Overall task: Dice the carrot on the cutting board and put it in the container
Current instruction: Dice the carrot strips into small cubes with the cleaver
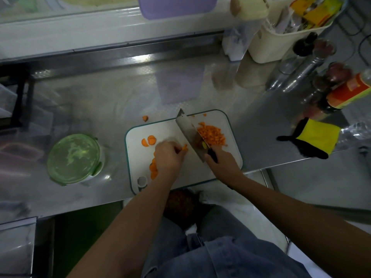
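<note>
Head view: mid-dicing; right hand (222, 164) grips cleaver (188, 130), left hand (168, 157) pinches carrot strips (184, 148); board's 9 o'clock slices (149, 141) probably next.

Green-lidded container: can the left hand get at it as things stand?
Probably yes. The container sits on the counter left of the cutting board, with only bare counter between it and the left hand. That hand holds carrot pieces though, and the lid is on.
</note>
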